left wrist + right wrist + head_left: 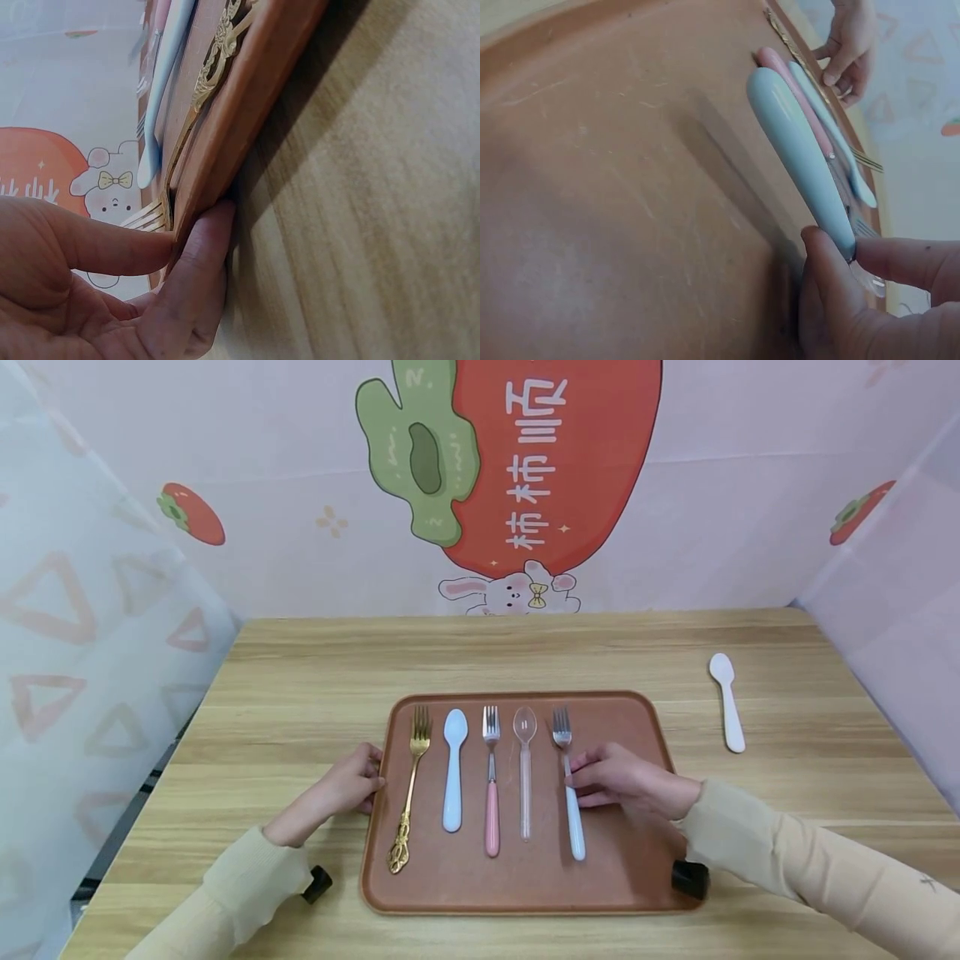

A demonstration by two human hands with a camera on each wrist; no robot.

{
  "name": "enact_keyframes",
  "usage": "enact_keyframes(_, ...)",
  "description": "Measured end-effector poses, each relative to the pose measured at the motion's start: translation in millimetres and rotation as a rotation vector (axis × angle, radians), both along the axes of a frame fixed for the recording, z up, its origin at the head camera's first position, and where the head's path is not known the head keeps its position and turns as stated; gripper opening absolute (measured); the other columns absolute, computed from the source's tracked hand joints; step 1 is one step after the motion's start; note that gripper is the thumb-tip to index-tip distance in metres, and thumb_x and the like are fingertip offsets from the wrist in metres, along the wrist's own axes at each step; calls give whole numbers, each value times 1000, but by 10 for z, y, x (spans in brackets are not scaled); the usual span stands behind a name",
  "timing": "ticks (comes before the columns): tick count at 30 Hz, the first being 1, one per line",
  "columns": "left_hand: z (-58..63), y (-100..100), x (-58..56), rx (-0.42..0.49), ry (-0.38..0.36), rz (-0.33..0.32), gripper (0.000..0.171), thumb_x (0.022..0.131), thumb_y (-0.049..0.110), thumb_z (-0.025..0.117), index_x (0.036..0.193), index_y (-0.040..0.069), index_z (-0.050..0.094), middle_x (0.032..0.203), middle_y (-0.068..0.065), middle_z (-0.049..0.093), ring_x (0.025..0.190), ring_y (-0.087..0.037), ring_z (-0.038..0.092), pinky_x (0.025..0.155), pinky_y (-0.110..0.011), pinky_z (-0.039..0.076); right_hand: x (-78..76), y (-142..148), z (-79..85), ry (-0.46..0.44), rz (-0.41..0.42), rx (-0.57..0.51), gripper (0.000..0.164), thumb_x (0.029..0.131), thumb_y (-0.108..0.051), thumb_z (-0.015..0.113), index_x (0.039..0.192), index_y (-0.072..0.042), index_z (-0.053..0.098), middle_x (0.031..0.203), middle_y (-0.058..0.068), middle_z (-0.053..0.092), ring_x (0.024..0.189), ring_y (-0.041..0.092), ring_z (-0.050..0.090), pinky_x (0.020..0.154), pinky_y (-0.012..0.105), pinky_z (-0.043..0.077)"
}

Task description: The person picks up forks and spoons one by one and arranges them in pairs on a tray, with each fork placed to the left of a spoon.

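Observation:
A brown tray (pixel 480 889) lies on the wooden table, and my left hand (pixel 351 785) pinches its left rim between thumb and fingers. Between thumb and forefinger, my right hand (pixel 626 777) grips a fork (pixel 574 827) with a pale blue handle near the neck. In the right wrist view, that fork's handle (pixel 799 150) slants above the tray and casts a shadow. To its left lie a clear plastic spoon (pixel 526 785), a pink-handled fork (pixel 492 814), a light blue spoon (pixel 453 777) and an ornate gold fork (pixel 408 789), side by side with their heads at the far side.
Off the tray, a white spoon (pixel 727 702) rests on the table (pixel 810 777) at the back right. A printed cloth wall (pixel 300 568) rises behind the table, with more cloth at both sides. Black wrist pieces (pixel 690 879) sit below the sleeves.

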State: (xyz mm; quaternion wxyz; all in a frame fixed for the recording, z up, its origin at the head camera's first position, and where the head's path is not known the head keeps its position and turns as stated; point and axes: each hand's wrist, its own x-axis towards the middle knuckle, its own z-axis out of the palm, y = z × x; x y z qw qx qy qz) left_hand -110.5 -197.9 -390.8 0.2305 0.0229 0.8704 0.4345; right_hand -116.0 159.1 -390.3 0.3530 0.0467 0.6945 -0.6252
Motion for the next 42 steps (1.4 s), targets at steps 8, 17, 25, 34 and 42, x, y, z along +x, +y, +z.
enact_keyframes(8, -12, 2, -9, 3, -11, 11, 27, 87, -10, 44, 112, -14, 34, 80, -19, 56, 59, -18, 55, 50, -33, 54, 48, -70, 6, 51, -40, 63, 12, 83, 5, 57, 93, 10, 52, 76, 4, 56, 66, 10, 57, 68, 28, 56)
enact_keyframes(17, 14, 4, 1, -10, 19, -8, 27, 87, -9, 45, 111, -15, 33, 78, -19, 55, 59, -18, 54, 49, -34, 53, 44, -200, 32, 84, -71, 218, 14, 79, 7, 62, 88, 9, 51, 76, 10, 57, 64, 13, 61, 64, 29, 56)
enact_keyframes(25, 22, 8, 8, -2, -1, -1, 28, 87, -10, 44, 112, -15, 32, 78, -20, 55, 59, -19, 55, 50, -35, 54, 50, -227, 21, 119, -61, 296, 12, 79, 5, 64, 84, 7, 53, 70, 9, 58, 55, 10, 60, 57, 26, 56)
enact_keyframes(34, 18, 9, 8, -1, -12, 10, 28, 87, -10, 44, 113, -14, 33, 77, -18, 55, 59, -19, 55, 50, -33, 53, 33, -184, 73, 95, -42, 292, 7, 81, 7, 56, 87, 11, 57, 72, 10, 59, 58, 11, 59, 60, 28, 56)
enact_keyframes(42, -7, 2, -1, 6, -9, 10, 27, 87, -11, 44, 112, -14, 33, 77, -18, 55, 58, -18, 54, 49, -32, 53, 12, -176, 48, 89, -48, 296, 11, 83, 2, 58, 88, 12, 61, 66, 9, 62, 56, 10, 60, 59, 27, 56)
